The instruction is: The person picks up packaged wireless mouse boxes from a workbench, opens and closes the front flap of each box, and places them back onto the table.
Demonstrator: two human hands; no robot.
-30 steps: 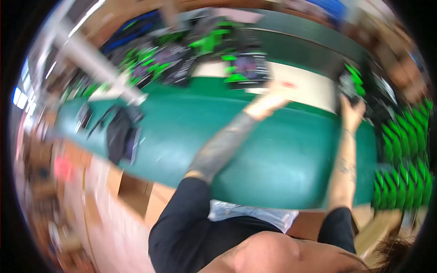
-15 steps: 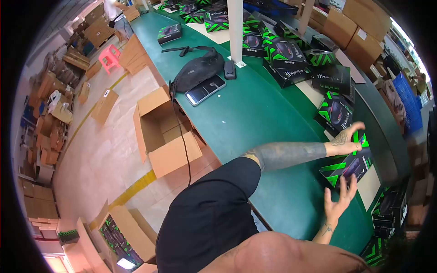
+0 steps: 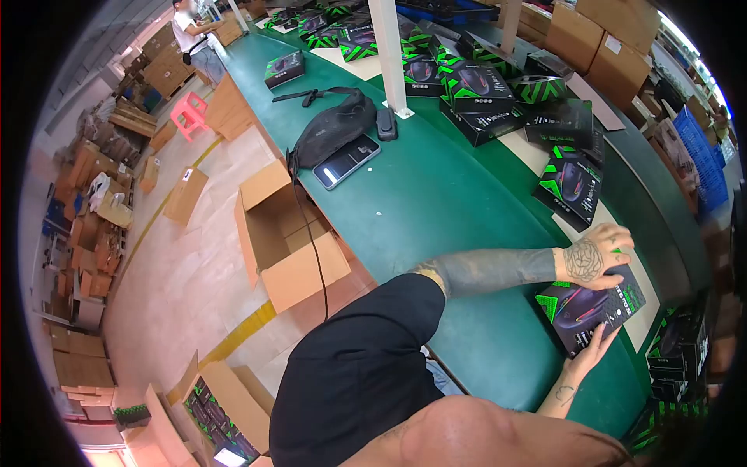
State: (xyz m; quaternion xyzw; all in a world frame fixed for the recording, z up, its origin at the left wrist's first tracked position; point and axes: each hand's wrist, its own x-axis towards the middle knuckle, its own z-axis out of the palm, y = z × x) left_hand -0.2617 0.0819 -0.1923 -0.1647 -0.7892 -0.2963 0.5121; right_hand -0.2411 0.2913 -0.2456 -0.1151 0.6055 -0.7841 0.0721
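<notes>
A black and green mouse box (image 3: 580,310) lies tilted at the right edge of the green table (image 3: 436,222). My left hand (image 3: 597,258), with a tattooed back, grips the box's upper end, its fingers curled over the edge. On the lower edge of the same box, my right hand (image 3: 591,352) holds on with the thumb and fingers. Just above my left hand, another mouse box (image 3: 570,185) rests on the cream strip. More such boxes (image 3: 476,84) are piled farther up the table.
A black bag (image 3: 336,128) and a phone (image 3: 347,162) lie near a white post (image 3: 388,58). An open carton (image 3: 288,233) stands beside the table, a carton of boxes (image 3: 218,420) at lower left. A person (image 3: 197,39) stands at the far end.
Both hands, apart from the box's ends half a second ago, have closed on it. The box has turned between them. Earlier, the view swung round from the table's front to its length.
</notes>
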